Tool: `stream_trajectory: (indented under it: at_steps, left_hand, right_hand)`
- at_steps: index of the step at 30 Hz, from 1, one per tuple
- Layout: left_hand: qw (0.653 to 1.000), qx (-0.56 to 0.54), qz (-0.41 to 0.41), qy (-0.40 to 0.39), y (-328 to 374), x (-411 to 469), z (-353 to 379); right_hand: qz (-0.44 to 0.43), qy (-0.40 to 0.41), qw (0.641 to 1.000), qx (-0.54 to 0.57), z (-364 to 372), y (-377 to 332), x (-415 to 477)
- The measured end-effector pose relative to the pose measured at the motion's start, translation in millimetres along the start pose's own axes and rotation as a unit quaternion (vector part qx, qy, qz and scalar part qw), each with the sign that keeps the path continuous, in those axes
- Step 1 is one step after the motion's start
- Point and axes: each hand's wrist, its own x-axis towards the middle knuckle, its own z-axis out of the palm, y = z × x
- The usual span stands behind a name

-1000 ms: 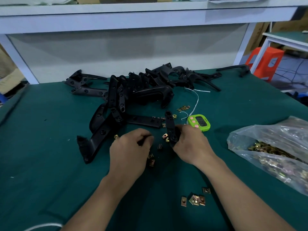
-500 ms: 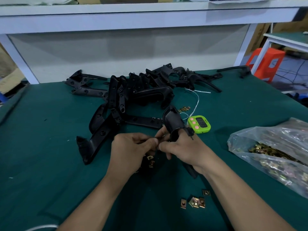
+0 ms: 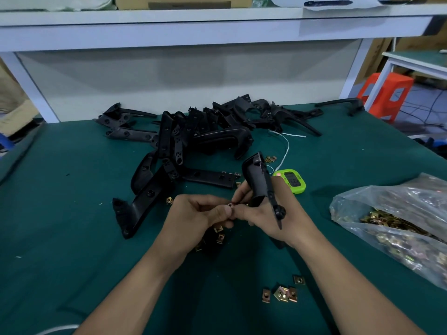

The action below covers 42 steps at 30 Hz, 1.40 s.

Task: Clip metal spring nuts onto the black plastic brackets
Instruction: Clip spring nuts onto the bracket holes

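Observation:
My right hand (image 3: 268,215) grips a black plastic bracket (image 3: 257,178), held upright above the green table with its top end leaning away from me. My left hand (image 3: 193,218) pinches a small metal spring nut (image 3: 230,205) between thumb and fingers, right against the bracket's lower end where the two hands meet. Several loose brass-coloured nuts (image 3: 219,234) lie on the mat under my hands. Another small group of nuts (image 3: 281,292) sits nearer to me.
A pile of black brackets (image 3: 193,139) covers the middle and back of the green table (image 3: 60,213). A clear bag of nuts (image 3: 396,228) lies at the right. A green timer (image 3: 291,181) and a white string (image 3: 286,146) lie behind my right hand.
My right hand lifted the bracket off the table and stood it upright. My left hand rose from the mat with a nut and met the bracket's lower end.

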Motion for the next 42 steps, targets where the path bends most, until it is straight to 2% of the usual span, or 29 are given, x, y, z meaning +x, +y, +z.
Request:
stream_trajectory:
  at_steps: [6,13,23,27,30,33,38,42]
  left_hand:
    - [0.998,0.003,0.048,-0.027,1.6,-0.3,-0.3]
    - [0.998,0.001,0.041,-0.052,-0.3,0.8,-2.5]
    - [1.0,0.02,0.024,-0.001,-2.9,0.1,-0.9]
    - [0.996,0.075,0.039,0.002,-3.3,1.7,-1.5]
    - [0.982,0.173,0.074,0.001,-5.1,1.7,-3.3]
    - [0.971,0.222,0.084,0.003,-6.7,0.4,-4.5]
    - [0.967,0.244,0.064,0.032,-12.2,0.1,-1.7]
    - [0.963,0.259,0.08,-0.002,-11.5,1.2,-5.0]
  right_hand:
    - [0.015,-0.024,0.997,0.07,-4.8,-1.2,0.3]
    - [0.085,-0.061,0.987,0.12,-6.4,0.1,1.9]
    - [0.097,-0.026,0.986,0.132,-1.3,-0.1,1.1]
    - [0.119,-0.044,0.982,0.141,-0.3,-1.9,0.6]
    - [0.125,-0.076,0.981,0.124,1.1,-3.7,0.0]
    - [0.095,-0.071,0.99,0.071,-0.9,-3.6,-1.6]
    - [0.033,-0.066,0.997,-0.032,-4.0,0.2,-3.1]
    - [0.052,-0.081,0.994,-0.041,-5.1,3.5,-0.8]
